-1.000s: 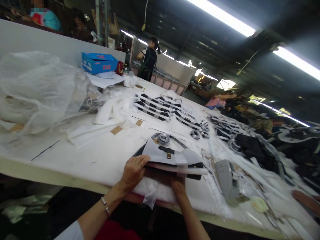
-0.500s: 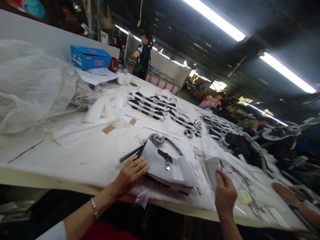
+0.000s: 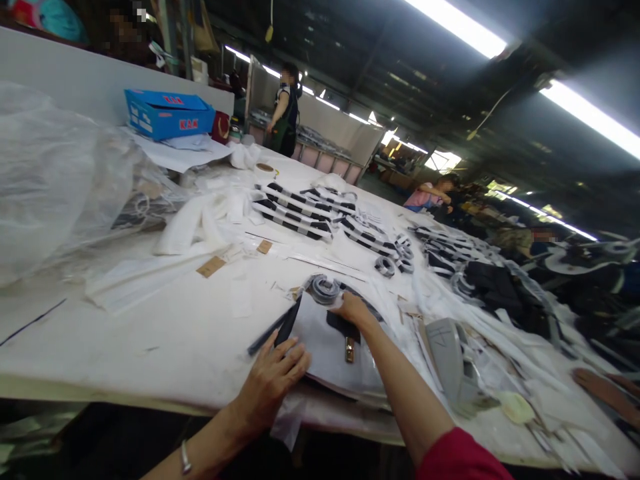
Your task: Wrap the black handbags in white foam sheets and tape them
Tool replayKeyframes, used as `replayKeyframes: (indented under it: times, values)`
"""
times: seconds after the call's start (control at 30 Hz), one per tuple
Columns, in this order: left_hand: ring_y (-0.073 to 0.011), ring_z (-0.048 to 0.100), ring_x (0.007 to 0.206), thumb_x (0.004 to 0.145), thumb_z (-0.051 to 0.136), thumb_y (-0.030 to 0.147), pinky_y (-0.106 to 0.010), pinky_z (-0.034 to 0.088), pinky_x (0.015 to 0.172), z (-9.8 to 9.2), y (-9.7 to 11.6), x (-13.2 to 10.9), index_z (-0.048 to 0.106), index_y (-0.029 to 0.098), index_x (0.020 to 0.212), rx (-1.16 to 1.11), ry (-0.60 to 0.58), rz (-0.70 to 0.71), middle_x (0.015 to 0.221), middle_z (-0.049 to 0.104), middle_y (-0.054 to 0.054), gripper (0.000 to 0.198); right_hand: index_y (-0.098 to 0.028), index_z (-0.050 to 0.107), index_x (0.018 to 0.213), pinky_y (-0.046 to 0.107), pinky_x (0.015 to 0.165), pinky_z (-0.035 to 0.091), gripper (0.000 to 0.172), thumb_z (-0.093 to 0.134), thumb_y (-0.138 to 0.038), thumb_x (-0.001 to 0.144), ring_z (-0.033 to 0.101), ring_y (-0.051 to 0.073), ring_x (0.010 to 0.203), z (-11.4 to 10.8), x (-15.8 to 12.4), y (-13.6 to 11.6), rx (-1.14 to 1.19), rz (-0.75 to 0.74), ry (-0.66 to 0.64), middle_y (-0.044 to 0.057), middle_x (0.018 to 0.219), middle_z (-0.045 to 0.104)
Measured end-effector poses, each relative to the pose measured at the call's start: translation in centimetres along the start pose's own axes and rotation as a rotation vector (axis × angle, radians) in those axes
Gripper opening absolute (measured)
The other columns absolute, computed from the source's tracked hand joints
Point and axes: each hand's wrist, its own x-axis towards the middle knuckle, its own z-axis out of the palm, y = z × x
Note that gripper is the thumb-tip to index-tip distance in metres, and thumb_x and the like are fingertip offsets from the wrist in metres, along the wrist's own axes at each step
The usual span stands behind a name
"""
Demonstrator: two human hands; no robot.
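A flat bag wrapped in white paper [image 3: 325,347], with a black strap and a gold clasp [image 3: 349,349], lies near the front edge of the white table [image 3: 165,327]. My left hand [image 3: 274,380] rests flat on its left side, fingers spread. My right hand [image 3: 353,309] reaches across the bag to its far edge, next to a rolled grey strap [image 3: 325,289]; its fingers are curled down and partly hidden.
A grey tape dispenser [image 3: 453,363] stands to the right of the bag. Rows of black-and-white wrapped bags [image 3: 300,213] lie farther back. At the left are a clear plastic sack [image 3: 55,180] and a blue box [image 3: 165,115]. Other people work behind.
My right hand has moved from beside the tape dispenser across to the bag's far edge near the rolled strap. My left hand has stayed on the bag.
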Motion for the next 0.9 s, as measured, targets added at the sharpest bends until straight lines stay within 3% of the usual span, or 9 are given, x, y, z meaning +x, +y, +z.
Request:
replayKeyframes:
  times: [0.1,0.23,0.3,0.43,0.53,0.7,0.8,0.9]
  values:
    - [-0.0229,0.055,0.124,0.094,0.036,0.009,-0.056,0.021,0.121,0.2,-0.1,0.2,0.062,0.019,0.124,0.012,0.053,-0.010,0.116,0.069,-0.008,0.041,-0.015,0.061,0.117,0.036,0.087,0.049,0.068,0.083,-0.048,0.062,0.063,0.032,0.109,1.3,1.2,-1.5,0.023,0.017,0.075,0.017,0.120,0.066]
    - [-0.0210,0.057,0.120,0.096,0.038,0.010,-0.051,0.019,0.123,-0.6,-0.2,1.1,0.063,0.019,0.121,0.043,0.035,-0.002,0.116,0.070,-0.006,0.036,-0.019,0.055,0.129,0.036,0.094,0.046,0.068,0.078,-0.044,0.070,0.060,0.029,0.115,2.1,2.5,-1.9,0.157,-0.115,0.220,0.014,0.127,0.062]
    - [-0.0201,0.057,0.120,0.097,0.039,0.011,-0.048,0.017,0.124,-1.1,-0.2,1.5,0.063,0.019,0.121,0.054,0.005,0.004,0.117,0.070,-0.004,0.035,-0.020,0.054,0.131,0.034,0.097,0.045,0.068,0.078,-0.042,0.071,0.060,0.026,0.115,1.9,3.0,-1.2,0.194,-0.145,0.232,0.011,0.126,0.063]
    - [-0.0205,0.058,0.119,0.097,0.042,0.012,-0.048,0.018,0.123,-1.6,-0.2,1.5,0.064,0.019,0.121,0.042,-0.010,-0.014,0.118,0.070,-0.004,0.033,-0.016,0.063,0.116,0.036,0.091,0.048,0.061,0.085,-0.032,0.062,0.065,0.028,0.107,1.1,4.0,0.7,0.121,0.051,0.140,0.013,0.112,0.069]
    - [-0.0215,0.057,0.119,0.096,0.044,0.012,-0.049,0.018,0.123,-1.3,-0.2,1.3,0.063,0.019,0.122,0.033,-0.022,-0.018,0.119,0.069,-0.005,0.033,-0.009,0.065,0.104,0.038,0.079,0.053,0.055,0.085,-0.038,0.061,0.070,0.031,0.090,0.9,4.6,1.4,0.108,0.170,0.099,0.019,0.100,0.071]
    - [-0.0223,0.057,0.120,0.097,0.040,0.011,-0.052,0.020,0.122,0.1,0.0,0.7,0.063,0.019,0.121,0.016,0.043,-0.044,0.116,0.070,-0.006,0.034,-0.006,0.056,0.119,0.034,0.066,0.055,0.081,0.090,-0.037,0.052,0.072,0.029,0.081,1.3,5.5,1.0,0.139,0.281,0.090,0.027,0.110,0.069]
    - [-0.0226,0.057,0.119,0.097,0.038,0.011,-0.054,0.024,0.119,0.3,0.0,0.6,0.062,0.019,0.121,0.002,0.062,-0.066,0.115,0.070,-0.008,0.036,-0.005,0.055,0.120,0.032,0.058,0.054,0.079,0.089,-0.032,0.055,0.072,0.026,0.070,1.5,5.2,1.1,0.175,0.323,0.066,0.023,0.097,0.073]
    - [-0.0231,0.057,0.120,0.096,0.040,0.011,-0.053,0.031,0.117,-0.5,-0.1,0.9,0.061,0.020,0.124,0.000,-0.041,-0.035,0.118,0.069,-0.009,0.036,-0.008,0.059,0.112,0.032,0.056,0.054,0.068,0.088,-0.033,0.056,0.071,0.026,0.067,1.7,4.6,1.4,0.195,0.330,0.052,0.016,0.081,0.074]
